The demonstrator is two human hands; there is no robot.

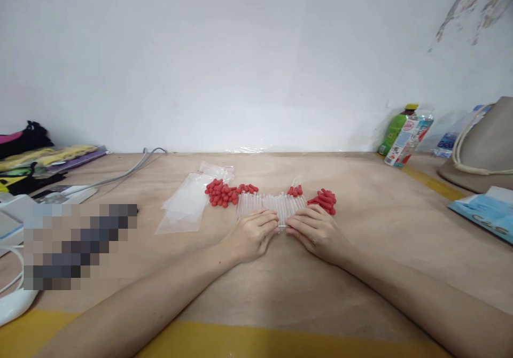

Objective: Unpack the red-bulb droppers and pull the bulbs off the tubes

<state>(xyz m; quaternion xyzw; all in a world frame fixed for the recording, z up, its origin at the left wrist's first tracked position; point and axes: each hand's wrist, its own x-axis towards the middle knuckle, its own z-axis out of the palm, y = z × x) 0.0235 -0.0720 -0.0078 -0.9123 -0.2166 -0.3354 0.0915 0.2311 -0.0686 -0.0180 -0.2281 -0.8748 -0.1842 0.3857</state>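
A row of clear tubes (280, 208) lies side by side on the wooden table, pointing away from me. My left hand (254, 232) rests over the near left part of the row, fingers together and curled onto the tubes. From the other side, my right hand (316, 232) does likewise, its fingertips on the near right part. A narrow gap between the hands shows the tubes' near ends; both thumbs are mostly hidden. Red rubber bulbs (220, 192) are heaped left of the row, and more red bulbs (324, 200) lie right. Behind the row are several droppers (295, 191) with red bulbs fitted.
Clear plastic bags (186, 203) lie left of the bulbs. A grey cable (128, 172), packaged gloves (68, 156) and a pixelated patch are further left. At the right stand a green bottle (395, 131), a carton (409, 141), a beige bag (481, 144) and a blue packet (487, 211).
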